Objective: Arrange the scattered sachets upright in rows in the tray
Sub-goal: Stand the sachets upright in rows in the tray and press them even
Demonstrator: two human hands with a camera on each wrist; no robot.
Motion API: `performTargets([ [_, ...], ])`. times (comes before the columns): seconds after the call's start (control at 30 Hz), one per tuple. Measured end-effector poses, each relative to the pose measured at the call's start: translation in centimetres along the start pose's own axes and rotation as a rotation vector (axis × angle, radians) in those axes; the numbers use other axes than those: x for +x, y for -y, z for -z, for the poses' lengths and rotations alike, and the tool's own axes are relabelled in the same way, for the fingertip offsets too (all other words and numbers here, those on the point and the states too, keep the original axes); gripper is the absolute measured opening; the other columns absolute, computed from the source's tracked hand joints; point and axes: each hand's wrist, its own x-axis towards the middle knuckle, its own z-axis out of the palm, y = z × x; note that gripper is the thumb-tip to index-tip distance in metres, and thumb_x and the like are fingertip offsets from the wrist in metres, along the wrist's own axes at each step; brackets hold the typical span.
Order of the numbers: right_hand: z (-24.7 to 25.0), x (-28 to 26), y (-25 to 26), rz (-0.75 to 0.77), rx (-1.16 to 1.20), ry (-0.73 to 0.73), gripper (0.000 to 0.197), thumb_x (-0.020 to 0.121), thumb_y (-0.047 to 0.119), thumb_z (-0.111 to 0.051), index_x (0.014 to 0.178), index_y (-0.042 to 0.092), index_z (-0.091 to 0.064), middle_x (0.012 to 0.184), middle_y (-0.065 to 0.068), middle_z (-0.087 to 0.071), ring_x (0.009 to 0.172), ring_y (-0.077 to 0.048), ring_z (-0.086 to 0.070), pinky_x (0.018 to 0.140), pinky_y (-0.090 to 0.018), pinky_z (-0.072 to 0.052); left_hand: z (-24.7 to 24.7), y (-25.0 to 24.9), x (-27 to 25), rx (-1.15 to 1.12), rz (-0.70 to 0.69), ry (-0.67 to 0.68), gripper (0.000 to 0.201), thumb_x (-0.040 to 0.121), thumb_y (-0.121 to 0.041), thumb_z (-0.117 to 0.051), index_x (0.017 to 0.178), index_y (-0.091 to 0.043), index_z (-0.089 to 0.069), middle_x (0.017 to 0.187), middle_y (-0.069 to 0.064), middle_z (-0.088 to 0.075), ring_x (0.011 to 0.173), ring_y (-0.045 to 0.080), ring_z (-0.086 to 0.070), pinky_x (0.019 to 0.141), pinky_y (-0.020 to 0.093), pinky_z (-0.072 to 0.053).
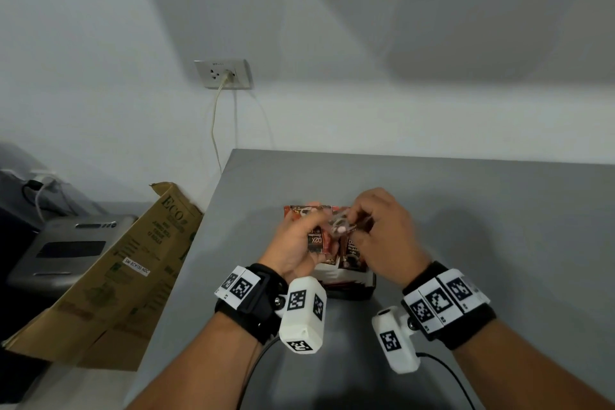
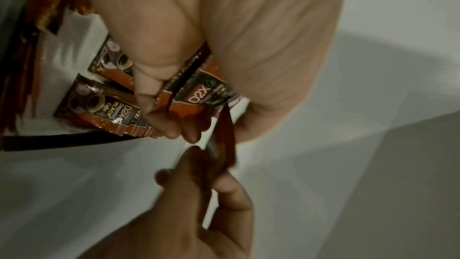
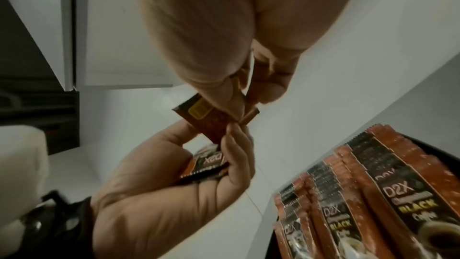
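Observation:
Over a black tray (image 1: 352,293) on the grey table, my left hand (image 1: 298,245) grips a small bundle of orange-and-black D2X coffee sachets (image 2: 199,90). My right hand (image 1: 382,230) pinches a single sachet (image 3: 209,121) by its upper end, at the fingertips of the left hand (image 3: 161,194). In the left wrist view this sachet (image 2: 225,145) shows edge-on between the right hand (image 2: 199,204) and the bundle. Several sachets (image 3: 373,194) stand in rows in the tray, leaning against one another. The hands hide part of the tray in the head view.
A flattened cardboard box (image 1: 109,276) leans off the table's left edge, with a grey machine (image 1: 66,250) behind it. A wall socket (image 1: 223,74) with a cable hangs at the back left. Bare grey tabletop (image 1: 482,210) lies right of the tray.

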Motion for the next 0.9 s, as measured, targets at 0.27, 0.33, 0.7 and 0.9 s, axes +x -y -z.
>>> performTargets([
  [0.27, 0.3, -0.5, 0.2, -0.364, 0.477, 0.120, 0.036, 0.082, 0.005, -0.076, 0.112, 0.020, -0.063, 0.098, 0.002, -0.074, 0.085, -0.007, -0.071, 0.075, -0.022, -0.057, -0.2, 0.0, -0.2, 0.119, -0.161, -0.041, 0.036, 0.078, 0.021, -0.062, 0.109, 0.003, -0.061, 0.099, 0.026, -0.068, 0.075, 0.028, -0.071, 0.056, 0.032, -0.056],
  [0.33, 0.1, -0.4, 0.0, -0.372, 0.424, 0.143, 0.030, 0.082, 0.005, -0.078, 0.107, 0.019, -0.069, 0.092, 0.001, -0.077, 0.084, -0.013, -0.073, 0.077, -0.025, -0.058, -0.4, 0.1, -0.2, 0.069, -0.139, -0.046, 0.029, 0.085, 0.011, -0.061, 0.112, -0.001, -0.060, 0.097, 0.022, -0.068, 0.073, 0.028, -0.070, 0.055, 0.034, -0.055],
  [0.7, -0.9, -0.4, 0.2, -0.713, 0.916, 0.129, 0.018, 0.093, -0.006, -0.057, 0.103, 0.006, -0.064, 0.091, -0.016, -0.072, 0.078, -0.027, -0.067, 0.073, -0.041, -0.054, -0.1, 0.0, 0.4, -0.033, -0.245, -0.159, 0.040, 0.082, 0.018, -0.061, 0.121, 0.008, -0.055, 0.095, 0.021, -0.069, 0.080, 0.031, -0.071, 0.067, 0.041, -0.061],
  [0.9, -1.4, -0.1, 0.2, -0.646, 0.751, 0.012, 0.016, 0.086, -0.008, -0.064, 0.100, -0.001, -0.064, 0.093, -0.023, -0.073, 0.077, -0.029, -0.071, 0.065, -0.037, -0.058, -0.2, 0.2, 0.3, 0.005, -0.307, -0.151, 0.045, 0.073, 0.026, -0.062, 0.113, 0.005, -0.056, 0.087, 0.022, -0.065, 0.076, 0.033, -0.066, 0.058, 0.037, -0.057],
])
